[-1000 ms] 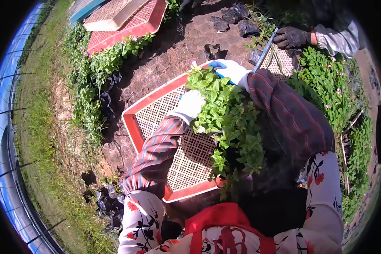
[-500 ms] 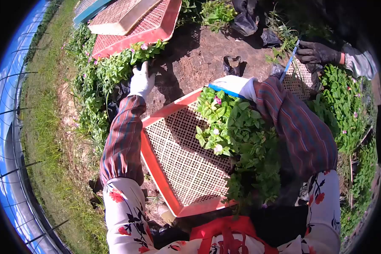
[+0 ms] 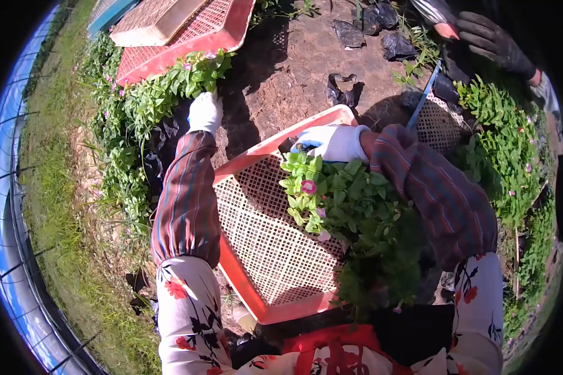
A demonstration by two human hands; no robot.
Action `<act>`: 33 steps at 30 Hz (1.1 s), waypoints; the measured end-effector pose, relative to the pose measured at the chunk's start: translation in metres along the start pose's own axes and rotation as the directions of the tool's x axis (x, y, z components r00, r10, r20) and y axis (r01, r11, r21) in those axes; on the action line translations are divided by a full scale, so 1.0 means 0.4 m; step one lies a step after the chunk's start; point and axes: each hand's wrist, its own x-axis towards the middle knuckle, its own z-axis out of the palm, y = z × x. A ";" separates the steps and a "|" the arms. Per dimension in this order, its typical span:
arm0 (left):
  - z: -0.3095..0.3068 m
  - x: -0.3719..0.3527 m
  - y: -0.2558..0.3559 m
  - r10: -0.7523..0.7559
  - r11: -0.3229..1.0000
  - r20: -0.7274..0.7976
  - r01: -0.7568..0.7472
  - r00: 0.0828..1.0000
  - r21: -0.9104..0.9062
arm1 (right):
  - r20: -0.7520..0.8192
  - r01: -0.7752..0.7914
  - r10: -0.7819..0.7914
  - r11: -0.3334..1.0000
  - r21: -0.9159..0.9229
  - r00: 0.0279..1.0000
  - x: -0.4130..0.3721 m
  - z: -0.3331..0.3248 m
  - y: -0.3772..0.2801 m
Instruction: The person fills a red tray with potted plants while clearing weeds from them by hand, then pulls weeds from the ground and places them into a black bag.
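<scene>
My left hand (image 3: 205, 114), in a white and blue glove, is closed low at the base of a leafy flowering plant (image 3: 197, 74) at the row's end. Leaves and shadow hide its fingertips. My right hand (image 3: 333, 141), gloved alike, is curled over the upper part of a red-rimmed crate (image 3: 266, 310) with a cream lattice floor. Something dark, like a black plant bag, shows at its fingertips. Directly below that hand, flowering plants (image 3: 356, 197) with pink blooms fill the crate's right side. Their bases are hidden.
Stacked crates (image 3: 169, 53) stand at the upper left beside a row of plants. Black bags (image 3: 397, 47) lie on bare soil at the top. A co-worker's dark-gloved hand (image 3: 488, 37) is at the upper right, near a blue-edged crate (image 3: 438, 122) and more plants (image 3: 510, 162).
My left hand has closed in under the plant, its fingers now out of sight. My right hand has moved left and lower over the crate. The co-worker's hand has moved up.
</scene>
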 end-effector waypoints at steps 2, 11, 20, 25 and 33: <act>-0.024 -0.041 0.033 -0.042 0.995 0.056 0.046 0.998 -0.085 | -0.064 -0.011 0.003 0.991 -0.131 0.998 -0.007 0.015 0.009; -0.293 -0.132 0.277 -0.072 0.920 -0.078 0.036 0.994 -0.390 | -0.158 0.218 -0.230 0.972 -0.089 0.960 -0.015 0.058 0.154; -0.104 -0.211 0.480 0.389 0.870 -0.172 -0.422 0.905 -0.254 | -0.280 -0.264 0.268 0.963 0.052 0.922 -0.283 0.071 0.072; -0.056 -0.217 0.491 0.121 -0.208 0.159 0.181 0.980 -0.961 | -0.662 0.083 0.127 0.957 0.277 0.739 -0.242 -0.116 0.054; -0.445 -0.146 0.368 0.417 0.848 0.217 -0.291 0.883 -0.443 | -0.280 0.141 -0.079 0.967 0.211 0.957 0.015 -0.065 0.009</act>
